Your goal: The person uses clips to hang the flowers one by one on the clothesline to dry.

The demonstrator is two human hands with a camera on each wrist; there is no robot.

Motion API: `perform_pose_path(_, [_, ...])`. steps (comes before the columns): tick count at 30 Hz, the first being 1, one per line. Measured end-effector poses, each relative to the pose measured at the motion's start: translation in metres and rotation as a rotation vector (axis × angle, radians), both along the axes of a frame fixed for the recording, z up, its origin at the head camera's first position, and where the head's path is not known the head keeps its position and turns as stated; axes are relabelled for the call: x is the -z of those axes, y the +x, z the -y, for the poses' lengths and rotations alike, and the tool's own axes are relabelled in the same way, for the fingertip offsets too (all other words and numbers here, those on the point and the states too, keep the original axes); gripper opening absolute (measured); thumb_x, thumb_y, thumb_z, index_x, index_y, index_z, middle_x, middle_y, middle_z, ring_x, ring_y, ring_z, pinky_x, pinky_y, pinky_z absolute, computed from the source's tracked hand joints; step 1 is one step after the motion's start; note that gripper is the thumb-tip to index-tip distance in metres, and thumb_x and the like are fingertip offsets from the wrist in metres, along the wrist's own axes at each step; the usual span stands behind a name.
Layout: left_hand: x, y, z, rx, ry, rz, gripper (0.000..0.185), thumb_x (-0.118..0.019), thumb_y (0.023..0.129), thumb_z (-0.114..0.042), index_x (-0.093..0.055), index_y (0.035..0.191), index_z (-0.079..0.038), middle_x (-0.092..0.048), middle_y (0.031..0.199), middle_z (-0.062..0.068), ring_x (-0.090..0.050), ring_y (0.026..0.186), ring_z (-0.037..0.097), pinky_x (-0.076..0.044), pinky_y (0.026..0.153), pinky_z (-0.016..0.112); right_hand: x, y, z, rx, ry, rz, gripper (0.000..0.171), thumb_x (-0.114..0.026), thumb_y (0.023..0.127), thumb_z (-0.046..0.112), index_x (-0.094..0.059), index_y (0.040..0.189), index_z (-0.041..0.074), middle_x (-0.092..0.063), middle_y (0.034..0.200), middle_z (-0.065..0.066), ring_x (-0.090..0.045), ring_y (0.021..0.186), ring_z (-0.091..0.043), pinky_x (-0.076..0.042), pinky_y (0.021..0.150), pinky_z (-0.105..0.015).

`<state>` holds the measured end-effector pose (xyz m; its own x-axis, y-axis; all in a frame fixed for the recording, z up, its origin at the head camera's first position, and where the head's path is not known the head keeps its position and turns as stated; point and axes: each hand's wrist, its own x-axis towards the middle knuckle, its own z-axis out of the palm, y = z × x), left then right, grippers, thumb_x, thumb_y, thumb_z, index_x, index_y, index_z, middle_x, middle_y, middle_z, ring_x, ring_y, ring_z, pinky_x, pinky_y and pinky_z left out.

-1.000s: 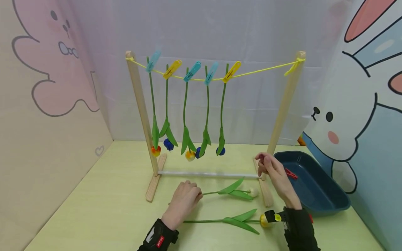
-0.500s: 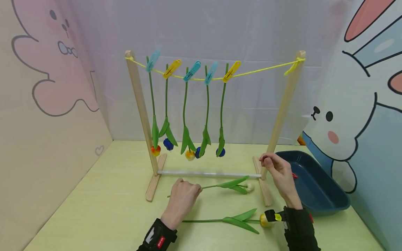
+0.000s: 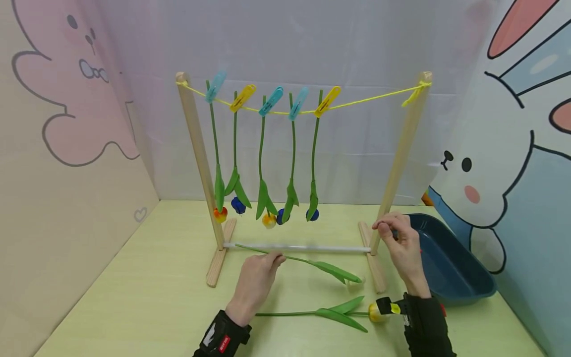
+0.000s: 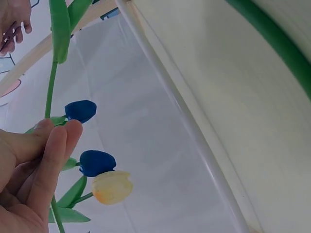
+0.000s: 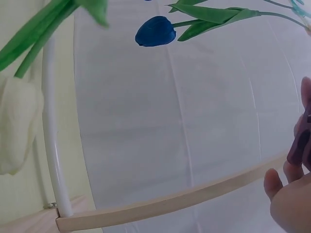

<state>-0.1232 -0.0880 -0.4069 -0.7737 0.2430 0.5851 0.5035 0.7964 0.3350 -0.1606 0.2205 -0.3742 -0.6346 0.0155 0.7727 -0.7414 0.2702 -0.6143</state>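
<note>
My left hand (image 3: 275,258) pinches the green stem of a white tulip (image 3: 312,263). The stem end is raised toward the rack's white rod (image 3: 303,247), while the bloom (image 3: 357,281) lies low near the table. In the left wrist view the fingers (image 4: 53,141) hold that stem (image 4: 50,92). By the rack's right post, my right hand (image 3: 384,228) pinches a dark red clothespin (image 5: 297,143). A second tulip (image 3: 330,313) with a yellow bloom lies flat in front.
A wooden rack (image 3: 401,148) carries a yellow string (image 3: 370,99) with several tulips hung upside down from blue and yellow pegs (image 3: 271,101). A dark blue tray (image 3: 455,267) sits at the right. Cartoon-printed walls close in both sides.
My left hand has lifted the white tulip's stem end up and back toward the rod, tilting the flower. My right hand has shifted slightly right and up with the clothespin.
</note>
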Motion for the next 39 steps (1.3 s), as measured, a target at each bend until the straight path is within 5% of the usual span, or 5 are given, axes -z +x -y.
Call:
perform_pose_path(14, [-0.016,-0.003,-0.009,0.163,0.416,-0.275,0.016,-0.079,0.082,0.002,-0.074,0.096,-0.003,-0.078,0.082,0.007,-0.074,0.069,0.013,-0.058,0.067,0.015,-0.006,0.004,0.001,0.05,-0.023,0.021,0.007,-0.061,0.094,-0.009,-0.068,0.095,-0.012,-0.054,0.093,0.012,-0.043,0.081,-0.008,-0.033,0.072,-0.02])
perform_pose_path(26, [-0.027,-0.013,-0.031,0.283,0.601,-0.262,0.017,-0.073,0.088,0.004,-0.07,0.103,-0.003,-0.078,0.088,0.012,-0.074,0.074,0.02,-0.058,0.07,0.018,-0.019,-0.001,-0.001,0.053,-0.047,-0.03,0.014,-0.066,0.085,-0.018,-0.069,0.099,-0.017,-0.053,0.086,0.012,-0.049,0.077,-0.004,-0.039,0.07,-0.012])
perform_pose_path(34, [-0.046,-0.025,-0.052,0.355,0.657,-0.223,0.016,-0.071,0.091,0.0,-0.062,0.104,-0.001,-0.078,0.088,0.014,-0.074,0.074,0.021,-0.059,0.069,0.02,-0.034,-0.008,0.0,0.023,-0.062,-0.023,0.02,-0.065,0.087,-0.017,-0.071,0.105,-0.011,-0.055,0.09,0.014,-0.051,0.077,-0.002,-0.042,0.068,-0.008])
perform_pose_path(39, [-0.06,-0.033,-0.066,0.391,0.673,-0.194,0.018,-0.071,0.092,-0.001,-0.06,0.106,0.001,-0.077,0.089,0.018,-0.075,0.076,0.023,-0.06,0.069,0.023,-0.047,-0.014,0.001,-0.052,-0.116,-0.016,0.021,-0.063,0.09,-0.013,-0.064,0.11,-0.02,-0.058,0.091,0.011,-0.051,0.078,-0.003,-0.043,0.069,-0.01])
